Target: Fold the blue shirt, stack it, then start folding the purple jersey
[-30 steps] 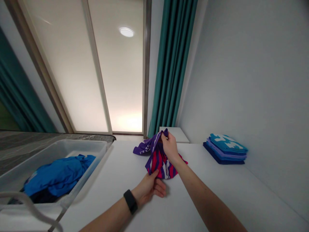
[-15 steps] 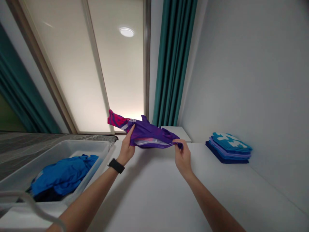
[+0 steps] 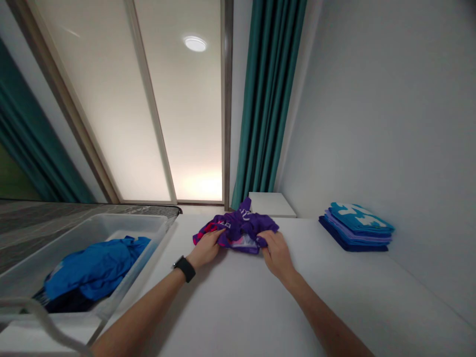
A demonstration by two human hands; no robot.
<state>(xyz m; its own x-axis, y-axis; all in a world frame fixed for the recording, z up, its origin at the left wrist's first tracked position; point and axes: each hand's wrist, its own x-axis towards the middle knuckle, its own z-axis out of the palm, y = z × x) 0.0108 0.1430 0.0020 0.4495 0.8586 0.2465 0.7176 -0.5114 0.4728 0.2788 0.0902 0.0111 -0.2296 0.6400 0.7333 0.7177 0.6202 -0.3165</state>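
Purple and pink garment (image 3: 238,229) lies bunched on the far middle of the white table (image 3: 238,307), pressed down between both hands and not spread flat or folded.

At the near left, a clear plastic bin (image 3: 128,219) stands on the table's left edge. It holds loose blue clothing (image 3: 92,267) in a crumpled heap, with something darker under it, so by the look of it several pieces are unsorted.

Right of the bin, the left hand (image 3: 206,248), a black watch (image 3: 185,268) on its wrist, has its fingers closed on the garment's left edge, where the pink stripes show. The garment's middle rises in folds, with a pale lining showing along its near side. The right hand (image 3: 275,253) grips the garment's near right corner, fingers curled into the cloth and the back of the hand up.

Just behind the garment stands a small white box (image 3: 271,204), at the foot of a teal curtain (image 3: 267,99).

At the far right, well apart from the hands, a neat stack of folded clothes (image 3: 357,228) sits against the wall: that much looks finished, while the piece in hand is only begun.
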